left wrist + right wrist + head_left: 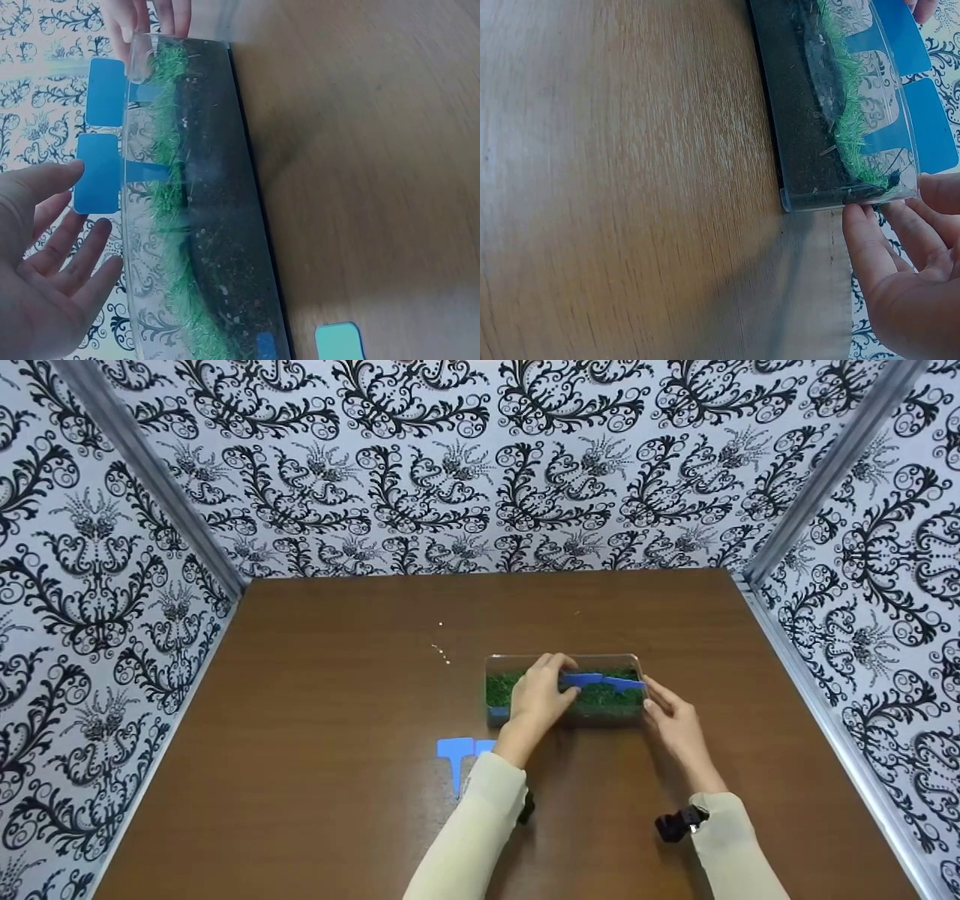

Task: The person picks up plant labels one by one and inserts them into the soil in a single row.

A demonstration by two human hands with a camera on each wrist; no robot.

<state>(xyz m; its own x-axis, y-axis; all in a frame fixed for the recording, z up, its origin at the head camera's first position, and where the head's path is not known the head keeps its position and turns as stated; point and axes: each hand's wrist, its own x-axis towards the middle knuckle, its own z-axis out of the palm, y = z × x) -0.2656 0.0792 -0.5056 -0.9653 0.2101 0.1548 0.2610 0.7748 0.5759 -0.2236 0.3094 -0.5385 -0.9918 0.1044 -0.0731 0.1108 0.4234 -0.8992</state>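
A clear plastic box holds dark soil topped with green grass. Two blue T-shaped plant labels stand in it, their stems reaching down to the grass. My left hand pinches the head of the nearer label in the left wrist view, thumb on its edge and fingers behind. The other label stands close to the box's right end. At that end my right hand rests its extended fingers against the end wall, near the rim.
Two more blue labels lie on the brown table; one label shows fully, while my left sleeve partly covers the other label. Small white specks lie farther back. Patterned walls enclose the table.
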